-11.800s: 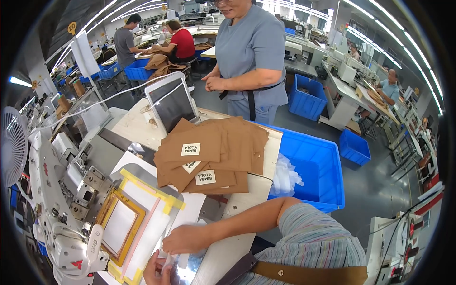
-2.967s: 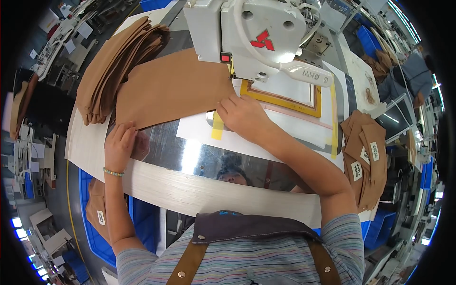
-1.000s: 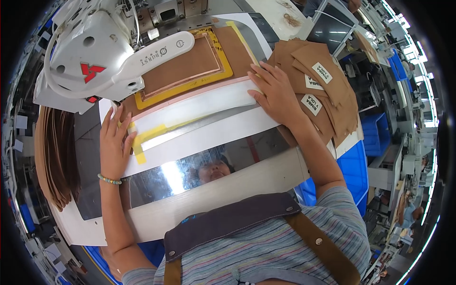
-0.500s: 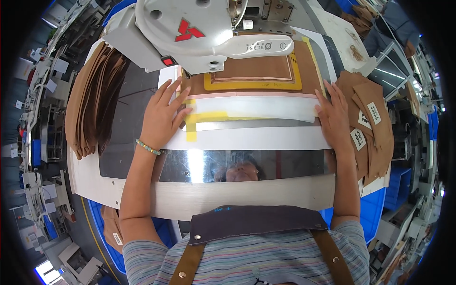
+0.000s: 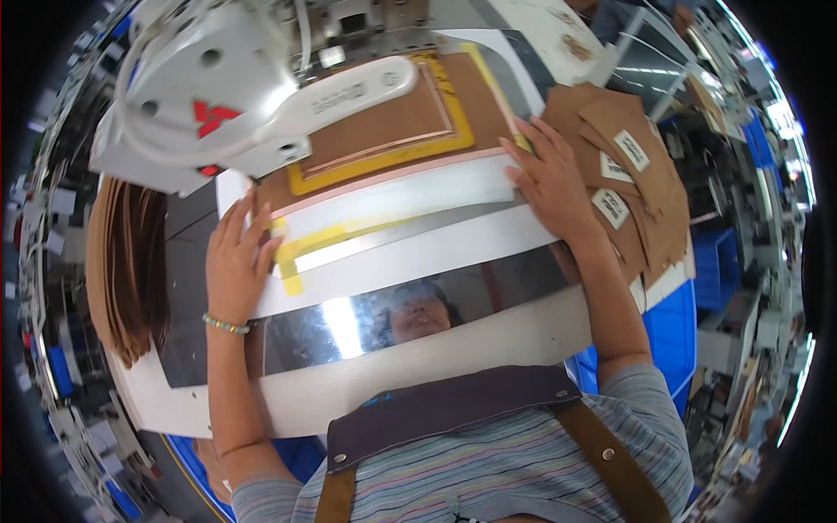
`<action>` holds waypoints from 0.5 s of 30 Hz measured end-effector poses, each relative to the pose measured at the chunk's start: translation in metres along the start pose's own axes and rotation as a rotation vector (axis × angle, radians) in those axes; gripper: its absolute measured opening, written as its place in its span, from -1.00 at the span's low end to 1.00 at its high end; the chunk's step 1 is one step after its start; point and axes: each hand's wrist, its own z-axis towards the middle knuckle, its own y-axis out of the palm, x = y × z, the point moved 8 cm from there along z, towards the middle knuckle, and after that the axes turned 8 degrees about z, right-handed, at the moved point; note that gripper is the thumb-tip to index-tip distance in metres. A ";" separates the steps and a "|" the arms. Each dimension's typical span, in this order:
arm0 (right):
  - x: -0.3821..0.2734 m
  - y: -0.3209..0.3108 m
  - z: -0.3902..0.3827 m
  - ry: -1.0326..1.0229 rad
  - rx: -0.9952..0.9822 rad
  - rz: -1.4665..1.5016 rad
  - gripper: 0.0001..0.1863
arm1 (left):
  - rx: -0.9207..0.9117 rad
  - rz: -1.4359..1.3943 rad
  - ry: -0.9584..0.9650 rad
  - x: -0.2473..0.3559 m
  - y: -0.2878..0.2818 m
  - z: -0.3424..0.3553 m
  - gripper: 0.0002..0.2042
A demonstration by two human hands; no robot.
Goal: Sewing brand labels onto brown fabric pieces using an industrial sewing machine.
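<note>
A brown flat piece (image 5: 484, 105) lies beneath a yellow rectangular frame (image 5: 381, 166) at the white machine head (image 5: 200, 105). My left hand (image 5: 235, 260) rests at the piece's near left corner, fingers apart and stretched forward beside the yellow tape and white strip (image 5: 392, 199); some fingertips are hard to see under the machine's edge. My right hand (image 5: 549, 181) lies spread at the right end of that strip, fingertips on the piece's edge beside the pile of brown pieces with pale labels (image 5: 610, 131). Neither hand grips anything.
A tall stack of brown pieces (image 5: 118, 270) stands at the left. A shiny metal plate (image 5: 462, 305) and pale table edge (image 5: 445, 353) lie before me. A blue bin (image 5: 667, 322) is below at right. Another person (image 5: 610, 19) is at top right.
The brown piece, earlier gripped at the left, has moved under the yellow frame. My hands have spread to either end of it and barely moved over the last second.
</note>
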 end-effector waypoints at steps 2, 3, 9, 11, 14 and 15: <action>0.001 0.000 -0.001 0.001 0.022 0.008 -0.55 | -0.007 0.004 -0.013 -0.002 0.001 0.001 -0.55; 0.002 0.001 -0.002 0.001 0.026 0.050 -0.55 | -0.015 0.001 0.019 0.000 0.002 0.001 -0.55; -0.002 0.000 -0.001 -0.026 0.076 0.112 -0.57 | -0.044 -0.005 -0.039 -0.009 0.008 -0.003 -0.58; -0.006 -0.002 0.001 -0.036 0.085 0.102 -0.57 | -0.065 -0.021 -0.038 -0.010 0.009 -0.004 -0.58; -0.006 -0.028 -0.001 -0.065 0.149 0.096 -0.62 | -0.085 -0.062 -0.017 -0.009 0.011 -0.003 -0.56; 0.003 -0.049 -0.002 -0.029 0.258 0.093 -0.65 | -0.089 -0.036 -0.025 -0.009 0.011 -0.003 -0.55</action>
